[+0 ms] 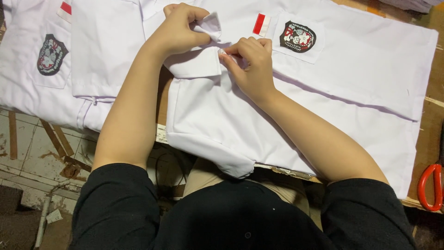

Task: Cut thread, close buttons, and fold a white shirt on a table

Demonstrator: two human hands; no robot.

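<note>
Left hand pinches the white shirt collar at twelve o'clock; right hand grips the placket beside it; keep both layers taut and aligned, I judge.

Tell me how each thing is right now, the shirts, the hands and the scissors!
Left hand: shut, pinching the collar and lifting it.
Right hand: fingertips pressed on the shirt front just below the collar.
Near shirt: lying flat, sleeve folded under at the table edge.
Left shirt: lying flat, hanging off the table.
Pocket: flat, badge facing up.
Scissors: lying on the table, only the red handle shows.
</note>
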